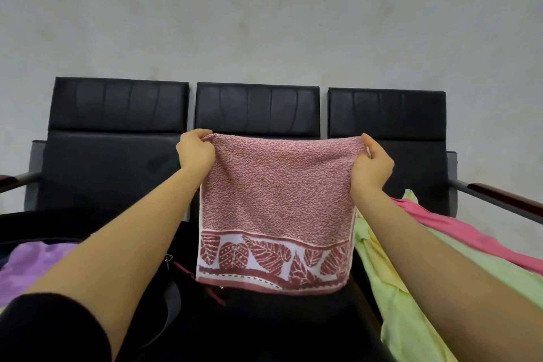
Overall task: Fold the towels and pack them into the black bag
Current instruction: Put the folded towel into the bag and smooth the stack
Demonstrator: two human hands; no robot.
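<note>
A pink terry towel [276, 200] with a leaf-patterned border along its lower edge hangs in the air in front of the middle seat of a row of black chairs [258, 109], held up by its two top corners. The left hand [195, 153] pinches the left corner with curled fingers; the right hand [371, 163] grips the right corner the same way, the top edge sagging slightly between them. The cloth looks soft, light and limp, draping straight down under its own weight, so it will likely fold wherever it is bent and hold no shape by itself; the corners and hemmed edges appear the surest places to take hold. Below and to the left, the open black bag [164, 288] already holds a purple towel [32, 267]. To the right, a light green towel [390, 282] and a bright pink towel [458, 232] lie loose over the seat, seemingly not yet folded. A grey wall [264, 9] rises behind the chairs.
</note>
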